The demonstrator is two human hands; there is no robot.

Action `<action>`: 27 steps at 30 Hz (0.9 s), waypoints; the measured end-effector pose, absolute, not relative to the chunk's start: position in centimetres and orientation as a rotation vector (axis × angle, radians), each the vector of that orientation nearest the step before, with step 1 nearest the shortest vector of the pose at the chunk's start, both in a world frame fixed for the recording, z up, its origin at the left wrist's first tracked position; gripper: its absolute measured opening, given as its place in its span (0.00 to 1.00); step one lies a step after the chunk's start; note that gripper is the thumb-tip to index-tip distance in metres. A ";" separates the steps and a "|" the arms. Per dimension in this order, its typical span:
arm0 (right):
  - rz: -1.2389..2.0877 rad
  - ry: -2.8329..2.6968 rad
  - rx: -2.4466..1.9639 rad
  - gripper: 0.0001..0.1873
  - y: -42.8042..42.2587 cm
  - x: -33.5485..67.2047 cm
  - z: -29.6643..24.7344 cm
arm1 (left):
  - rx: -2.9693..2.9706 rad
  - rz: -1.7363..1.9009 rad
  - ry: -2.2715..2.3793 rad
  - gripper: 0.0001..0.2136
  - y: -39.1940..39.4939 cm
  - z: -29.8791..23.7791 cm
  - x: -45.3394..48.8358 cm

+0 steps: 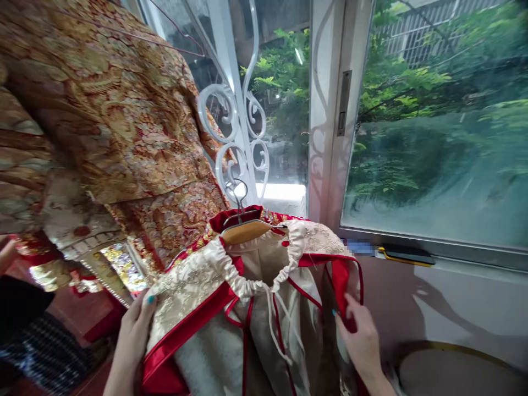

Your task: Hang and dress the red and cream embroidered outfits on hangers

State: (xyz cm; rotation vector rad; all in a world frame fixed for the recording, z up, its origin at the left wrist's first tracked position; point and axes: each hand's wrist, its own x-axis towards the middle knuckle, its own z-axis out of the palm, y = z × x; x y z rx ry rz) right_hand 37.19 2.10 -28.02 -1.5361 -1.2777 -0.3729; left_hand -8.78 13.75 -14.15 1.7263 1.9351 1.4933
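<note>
A cream brocade jacket (pixel 185 287) with wide red trim hangs in front of me on a clothes hanger (pixel 247 231) with a metal hook. At its neck is a white gathered collar (pixel 247 287) with a loose drawstring (pixel 272 324) hanging down. My left hand (pixel 138 327) grips the jacket's left edge, thumb on top and the other fingers hidden behind the cloth. Over on the opposite side, my right hand (pixel 362 334) is closed on the red trim, pinching it between thumb and fingers.
Large gold-and-red patterned garments (pixel 136 121) hang at left. Behind the hanger stands white scrolled ironwork (pixel 231 115) before a window (pixel 433 165). A dark, yellow-edged item (pixel 406 255) lies on the sill. Part of another person's hand (pixel 6 254) shows at far left.
</note>
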 end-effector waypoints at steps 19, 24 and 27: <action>-0.677 -1.611 -1.545 0.17 6.9 40.2 -16.7 | 1.562 1.497 1.735 0.35 12.2 -13.7 -7.6; -0.747 -1.671 -1.581 0.15 8.6 40.0 -15.7 | 1.588 1.481 1.730 0.29 11.3 -13.3 -6.8; -0.766 -1.641 -1.597 0.08 9.3 40.5 -15.8 | 1.629 1.451 1.710 0.28 10.9 -13.1 -6.5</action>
